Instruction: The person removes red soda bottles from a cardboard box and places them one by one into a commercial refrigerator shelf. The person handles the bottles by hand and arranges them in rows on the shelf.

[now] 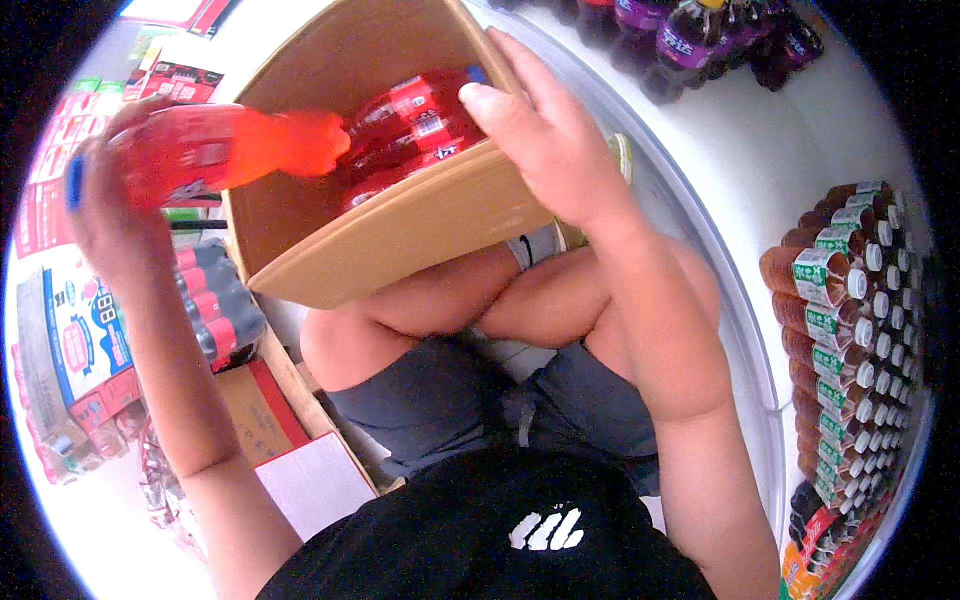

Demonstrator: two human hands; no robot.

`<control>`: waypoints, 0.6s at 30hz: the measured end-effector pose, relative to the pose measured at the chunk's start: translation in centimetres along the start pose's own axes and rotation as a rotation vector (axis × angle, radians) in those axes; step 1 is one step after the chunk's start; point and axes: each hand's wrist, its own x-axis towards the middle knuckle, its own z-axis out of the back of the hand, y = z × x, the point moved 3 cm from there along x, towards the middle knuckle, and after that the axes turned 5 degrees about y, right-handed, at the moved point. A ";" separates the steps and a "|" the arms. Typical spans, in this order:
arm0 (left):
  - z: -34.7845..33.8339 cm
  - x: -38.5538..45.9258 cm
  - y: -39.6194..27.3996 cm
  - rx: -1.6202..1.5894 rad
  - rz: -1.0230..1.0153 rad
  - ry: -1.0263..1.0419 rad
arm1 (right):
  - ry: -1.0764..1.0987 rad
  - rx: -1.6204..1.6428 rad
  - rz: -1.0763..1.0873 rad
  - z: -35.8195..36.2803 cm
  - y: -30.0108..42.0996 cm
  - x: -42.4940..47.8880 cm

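My left hand (124, 180) is closed around the cap end of a plastic bottle of red soft drink (217, 150). The blue cap shows at the far left, and the blurred base points right, over the opening of a cardboard box (397, 232). Several similar red bottles (424, 112) lie inside the box. My right hand (559, 142) grips the box's right rim, with its thumb on the inner side and its fingers partly hidden behind the wall. The box is tilted above my crossed legs, its opening towards me.
On the right, tea bottles with white caps (825, 322) lie stacked on a white shelf. Dark purple-labelled bottles (682, 45) stand at the upper right. To the left are a pack of dark bottles (214, 300), a printed carton (82, 330) and a white-topped box (315, 480).
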 end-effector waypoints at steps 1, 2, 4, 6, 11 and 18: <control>1.2 -0.5 -1.1 0.281 -0.098 -0.084 | -0.011 0.000 0.014 0.0 -0.1 0.1; 2.6 -0.6 -1.2 -0.029 0.040 -0.181 | 0.024 -0.014 0.018 0.3 0.0 0.3; 4.4 -1.5 -2.2 -0.448 0.151 -0.374 | 0.028 -0.020 0.041 0.7 -0.2 0.5; 3.1 -1.8 -3.9 -0.583 0.155 -0.420 | 0.034 -0.051 0.029 2.3 -0.2 0.3; 0.2 -6.8 -9.9 -1.375 0.211 -0.331 | -0.089 -0.278 0.143 3.5 4.0 -1.2; -10.9 -8.2 -16.1 -1.361 0.442 0.050 | 0.195 -0.649 0.101 1.0 11.0 -10.8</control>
